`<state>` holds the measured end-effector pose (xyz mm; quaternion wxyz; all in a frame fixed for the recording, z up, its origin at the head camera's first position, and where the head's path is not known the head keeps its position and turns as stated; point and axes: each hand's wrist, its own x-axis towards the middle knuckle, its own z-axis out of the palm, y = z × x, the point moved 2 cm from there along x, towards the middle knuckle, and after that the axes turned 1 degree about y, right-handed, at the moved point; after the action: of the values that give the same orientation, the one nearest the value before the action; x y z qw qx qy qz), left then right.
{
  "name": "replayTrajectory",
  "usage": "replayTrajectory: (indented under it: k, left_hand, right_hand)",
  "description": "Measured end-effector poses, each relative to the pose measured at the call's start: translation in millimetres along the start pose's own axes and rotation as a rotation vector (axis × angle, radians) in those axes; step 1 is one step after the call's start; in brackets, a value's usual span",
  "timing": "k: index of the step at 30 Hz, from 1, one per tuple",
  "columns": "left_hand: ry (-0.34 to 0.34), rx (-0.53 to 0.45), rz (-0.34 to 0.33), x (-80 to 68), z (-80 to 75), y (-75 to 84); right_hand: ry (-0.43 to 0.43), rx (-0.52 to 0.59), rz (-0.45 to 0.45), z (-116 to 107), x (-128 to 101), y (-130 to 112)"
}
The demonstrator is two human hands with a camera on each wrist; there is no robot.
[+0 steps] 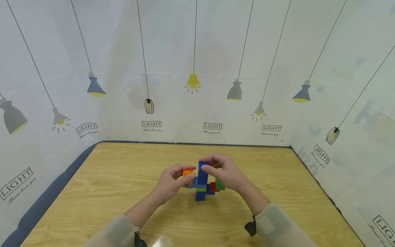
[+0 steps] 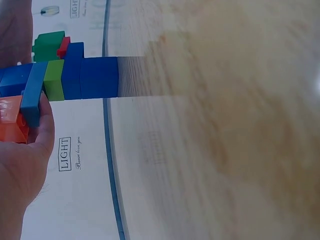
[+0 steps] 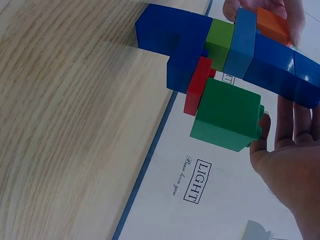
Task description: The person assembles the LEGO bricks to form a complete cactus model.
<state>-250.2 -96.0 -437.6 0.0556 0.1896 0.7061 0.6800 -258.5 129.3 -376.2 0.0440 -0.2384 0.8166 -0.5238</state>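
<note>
A tower of toy bricks stands on the table, on a dark blue bottom brick (image 1: 200,196). Above that come a lime green brick (image 2: 54,80) and a lighter blue brick (image 3: 241,45) that juts out to the left. An orange brick (image 1: 187,172) sits on this left arm; my left hand (image 1: 169,181) pinches it between thumb and fingers. At the tower's top, my right hand (image 1: 229,174) holds the tall blue brick (image 1: 202,176) by its upper end. On the right side, a red brick (image 3: 199,86) carries a green brick (image 3: 227,112), below my right palm.
The wooden table (image 1: 123,161) has a dark blue edge (image 1: 185,143). Behind it and at both sides hangs a white curtain (image 1: 172,61) printed with lamps. Dark wrist devices (image 1: 251,227) sit at both sleeves.
</note>
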Motion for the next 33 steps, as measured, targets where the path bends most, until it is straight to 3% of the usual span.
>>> replayTrajectory:
  k: [17, 33]
  left_hand:
    - [-0.018, 0.007, 0.003, 2.3, 0.2, -1.2]
    - [-0.031, 0.013, 0.047, 3.3, -3.5, -4.0]
  right_hand:
    - [0.018, -0.038, -0.042, 1.3, 1.2, 3.0]
    - [0.013, -0.025, -0.050, 2.0, 2.6, 3.8]
